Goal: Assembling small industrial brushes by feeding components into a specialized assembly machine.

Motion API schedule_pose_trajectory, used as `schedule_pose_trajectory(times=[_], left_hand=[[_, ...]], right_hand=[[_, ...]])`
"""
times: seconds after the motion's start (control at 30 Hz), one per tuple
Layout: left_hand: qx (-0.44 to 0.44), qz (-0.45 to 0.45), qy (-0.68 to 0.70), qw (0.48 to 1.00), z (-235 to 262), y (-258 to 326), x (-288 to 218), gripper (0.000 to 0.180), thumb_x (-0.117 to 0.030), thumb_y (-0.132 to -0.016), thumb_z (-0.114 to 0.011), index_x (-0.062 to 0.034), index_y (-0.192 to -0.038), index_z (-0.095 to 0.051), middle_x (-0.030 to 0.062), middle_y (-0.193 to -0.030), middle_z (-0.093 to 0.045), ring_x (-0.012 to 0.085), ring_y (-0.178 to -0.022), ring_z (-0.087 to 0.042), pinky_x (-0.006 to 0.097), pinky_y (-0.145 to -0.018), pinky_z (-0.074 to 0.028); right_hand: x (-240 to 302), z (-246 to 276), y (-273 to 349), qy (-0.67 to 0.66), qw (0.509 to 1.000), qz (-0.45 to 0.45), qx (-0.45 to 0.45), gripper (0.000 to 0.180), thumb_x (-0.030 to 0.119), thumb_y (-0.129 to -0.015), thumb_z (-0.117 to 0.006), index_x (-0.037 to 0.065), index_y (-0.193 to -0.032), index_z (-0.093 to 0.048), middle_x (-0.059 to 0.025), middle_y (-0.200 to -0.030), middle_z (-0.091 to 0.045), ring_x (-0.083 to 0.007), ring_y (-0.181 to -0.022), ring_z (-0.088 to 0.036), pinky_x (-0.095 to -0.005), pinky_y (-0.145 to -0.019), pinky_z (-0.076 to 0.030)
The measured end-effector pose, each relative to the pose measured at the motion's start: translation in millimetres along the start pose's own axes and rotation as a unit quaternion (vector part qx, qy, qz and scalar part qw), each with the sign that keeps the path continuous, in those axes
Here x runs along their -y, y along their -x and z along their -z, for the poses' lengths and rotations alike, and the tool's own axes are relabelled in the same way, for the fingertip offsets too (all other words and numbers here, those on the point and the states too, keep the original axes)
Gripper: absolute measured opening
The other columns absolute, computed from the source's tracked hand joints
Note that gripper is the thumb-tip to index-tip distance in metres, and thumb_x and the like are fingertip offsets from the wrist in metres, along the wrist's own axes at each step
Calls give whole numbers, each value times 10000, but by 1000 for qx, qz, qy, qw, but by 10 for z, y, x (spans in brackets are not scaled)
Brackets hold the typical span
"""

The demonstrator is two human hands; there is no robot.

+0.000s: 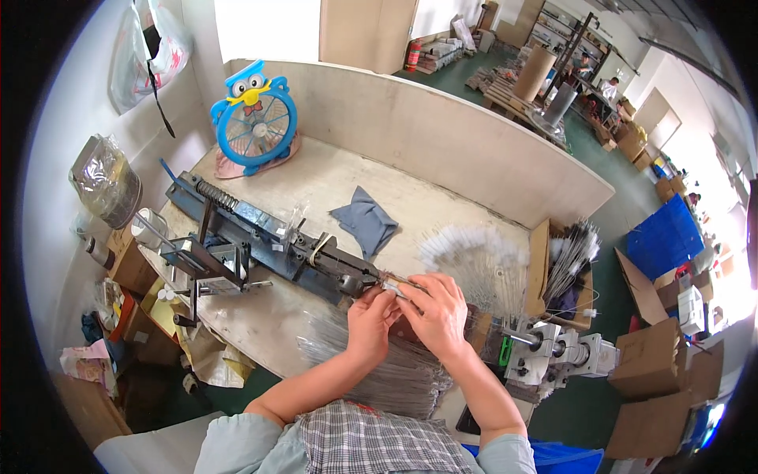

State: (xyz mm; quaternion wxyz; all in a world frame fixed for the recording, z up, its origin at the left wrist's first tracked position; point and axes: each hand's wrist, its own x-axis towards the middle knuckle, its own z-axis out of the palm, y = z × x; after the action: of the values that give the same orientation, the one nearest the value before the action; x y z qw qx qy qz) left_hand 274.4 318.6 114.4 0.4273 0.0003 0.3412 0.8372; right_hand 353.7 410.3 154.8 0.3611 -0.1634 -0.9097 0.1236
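Observation:
At the right end of a long dark metal bench fixture (268, 235) with a coil spring, my two hands come together. A small white piece (392, 287) shows between my fingertips; its kind is too small to make out. My right hand (439, 314) pinches it from the right, fingers bent over the fixture's end. Closed in a pinch beside it, my left hand (369, 322) touches the fixture's end, and its fingers hide what they grip. A thick bundle of thin grey wires (395, 383) lies beneath my forearms.
White-tipped wires (478, 257) fan out behind my right hand, near a cardboard box (538, 268) of more wires. A silver clamp-like machine (560, 353) stands at right. A crank-handled metal frame (207, 265), blue fan (257, 126) and grey cloth (365, 221) are on the table.

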Motion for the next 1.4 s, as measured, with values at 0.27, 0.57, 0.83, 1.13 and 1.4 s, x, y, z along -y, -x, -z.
schedule_pose_trajectory(times=[0.27,0.57,0.83,1.13,1.4], left_hand=[[3,0,-13,1000,10,-31,26,138,-66,-873,-574,-63,-1011,-574,35,-987,-633,133,-879,-616,285,-790,-481],[-16,35,21,999,-56,9,-75,324,-319,-962,-435,-29,-1068,-532,76,-989,-602,166,-898,-597,307,-806,-477],[-5,52,-71,996,-72,68,-88,518,-507,-969,-295,-46,-1080,-503,92,-1058,-576,193,-972,-561,336,-883,-433],[-24,95,-198,975,192,275,-225,468,-354,-944,-463,-37,-1285,-420,109,-1232,-529,234,-1139,-519,345,-911,-417],[-272,-76,-48,958,2329,152,-1519,371,-413,-895,-543,-73,-1036,-581,20,-873,-615,114,-724,-564,221,-610,-447]], right_hand=[[-60,-5,20,-16,1000,-2,14,238,145,-673,-725,131,-909,-693,-5,-955,-627,-213,-934,-568,-361,-757,-459],[-36,275,-19,59,995,-54,65,231,225,-664,-746,77,-833,-691,-39,-797,-639,-233,-855,-581,-368,-751,-448],[-73,311,156,39,995,-57,77,123,152,-720,-698,72,-810,-675,-46,-726,-598,-249,-800,-555,-364,-740,-445],[-89,604,461,-67,980,-119,143,146,161,-755,-685,79,-876,-677,-60,-854,-654,-234,-807,-615,-341,-664,-500],[-225,516,1134,-17,944,-126,304,121,205,-789,-632,102,-845,-660,-40,-727,-606,-253,-739,-630,-371,-619,-510]])
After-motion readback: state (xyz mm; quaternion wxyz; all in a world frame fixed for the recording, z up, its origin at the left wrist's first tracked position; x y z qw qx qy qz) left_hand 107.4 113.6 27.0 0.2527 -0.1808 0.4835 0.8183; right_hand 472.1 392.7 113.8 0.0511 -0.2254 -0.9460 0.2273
